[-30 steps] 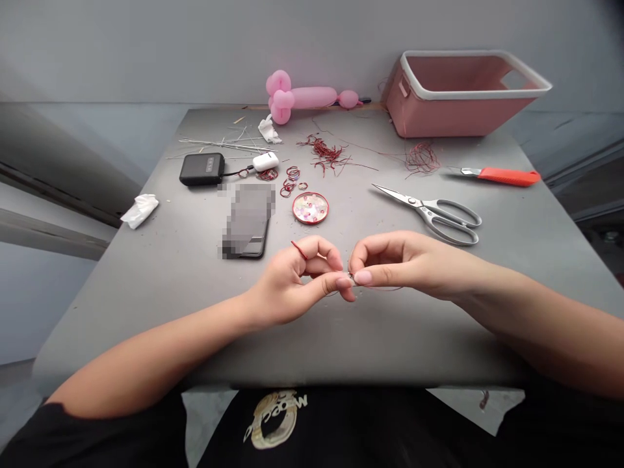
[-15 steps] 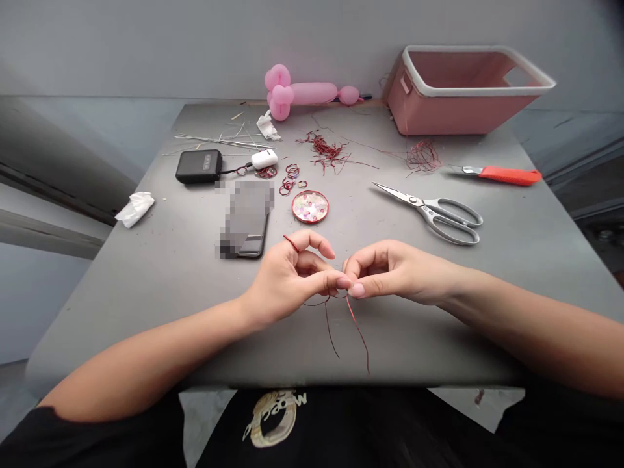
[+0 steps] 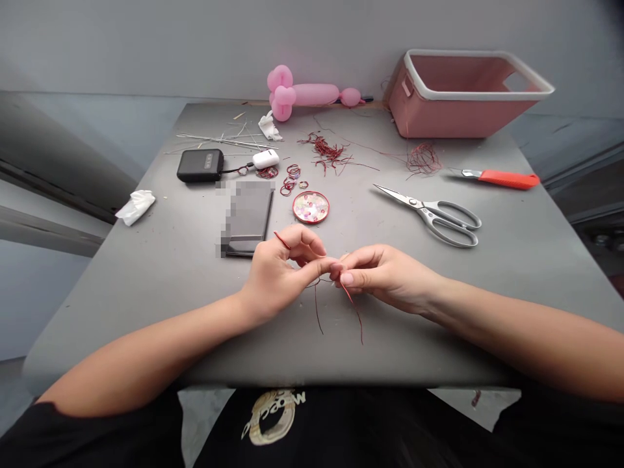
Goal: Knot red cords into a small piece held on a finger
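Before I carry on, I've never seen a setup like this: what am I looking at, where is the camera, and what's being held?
There is no robot here: these are a person's own bare hands. The one camera sits on their head, looking forward and down.

The left hand and right hand meet above a grey table, pinching thin red thread between their fingers; loose ends hang below.

Beyond them lie a dark phone, partly pixelated, a round red-rimmed dish of small shiny pieces, and scissors. Farther back are red thread scraps, a red-handled cutter, a pink balloon figure and a pink basket.
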A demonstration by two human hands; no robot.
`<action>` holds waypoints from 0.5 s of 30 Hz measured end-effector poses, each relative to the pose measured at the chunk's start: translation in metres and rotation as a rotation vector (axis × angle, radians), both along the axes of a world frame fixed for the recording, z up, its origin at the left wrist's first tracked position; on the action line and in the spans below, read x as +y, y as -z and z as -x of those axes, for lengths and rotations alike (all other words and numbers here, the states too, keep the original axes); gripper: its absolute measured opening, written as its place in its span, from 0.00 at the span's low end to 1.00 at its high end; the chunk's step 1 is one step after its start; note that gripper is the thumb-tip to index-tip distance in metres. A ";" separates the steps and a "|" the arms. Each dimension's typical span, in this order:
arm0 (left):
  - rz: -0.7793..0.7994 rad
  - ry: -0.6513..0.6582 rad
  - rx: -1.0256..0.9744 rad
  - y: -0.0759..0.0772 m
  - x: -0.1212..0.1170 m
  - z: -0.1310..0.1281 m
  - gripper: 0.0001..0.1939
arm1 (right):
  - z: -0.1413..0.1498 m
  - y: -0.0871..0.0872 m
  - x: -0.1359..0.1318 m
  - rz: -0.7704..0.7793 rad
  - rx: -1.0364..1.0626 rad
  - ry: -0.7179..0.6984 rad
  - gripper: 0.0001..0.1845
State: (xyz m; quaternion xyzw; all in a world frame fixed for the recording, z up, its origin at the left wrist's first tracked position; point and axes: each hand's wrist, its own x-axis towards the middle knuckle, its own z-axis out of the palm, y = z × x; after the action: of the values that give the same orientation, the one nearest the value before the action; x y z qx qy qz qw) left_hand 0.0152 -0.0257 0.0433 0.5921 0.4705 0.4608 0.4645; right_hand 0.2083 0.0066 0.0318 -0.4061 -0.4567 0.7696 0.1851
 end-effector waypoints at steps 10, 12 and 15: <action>0.238 0.122 -0.276 0.001 0.009 -0.003 0.17 | -0.002 -0.007 0.015 -0.101 -0.015 0.075 0.14; 0.246 0.143 -0.290 0.000 0.008 -0.004 0.16 | -0.004 -0.008 0.015 -0.170 -0.036 0.086 0.14; 0.218 0.141 -0.224 0.000 0.006 -0.005 0.14 | -0.005 -0.010 0.012 -0.321 -0.119 0.071 0.14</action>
State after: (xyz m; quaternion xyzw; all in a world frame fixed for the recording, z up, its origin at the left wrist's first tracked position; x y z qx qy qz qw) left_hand 0.0199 -0.0199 0.0431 0.5147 0.4202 0.4365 0.6066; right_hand 0.2133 0.0184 0.0420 -0.4321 -0.5694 0.6543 0.2470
